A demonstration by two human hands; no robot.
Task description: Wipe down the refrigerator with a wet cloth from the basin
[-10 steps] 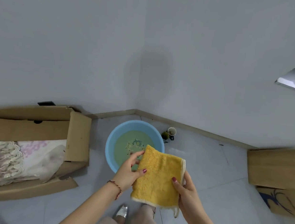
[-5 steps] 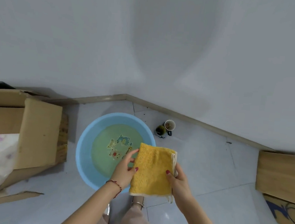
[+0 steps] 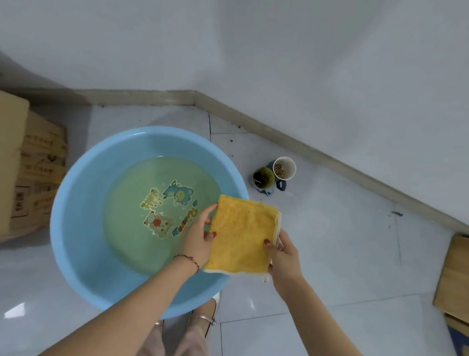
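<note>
Cloth (image 3: 241, 236) betw. both hands, L (image 3: 198, 238) & R (image 3: 284, 259) pinching edges, above basin (image 3: 86, 194).

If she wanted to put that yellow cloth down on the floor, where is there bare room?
Bare tile lies right of the blue basin, between the cups and the wooden board, and along the skirting. The left is crowded: the cardboard box sits close to the basin. Both hands, left and right, hold the cloth.
</note>
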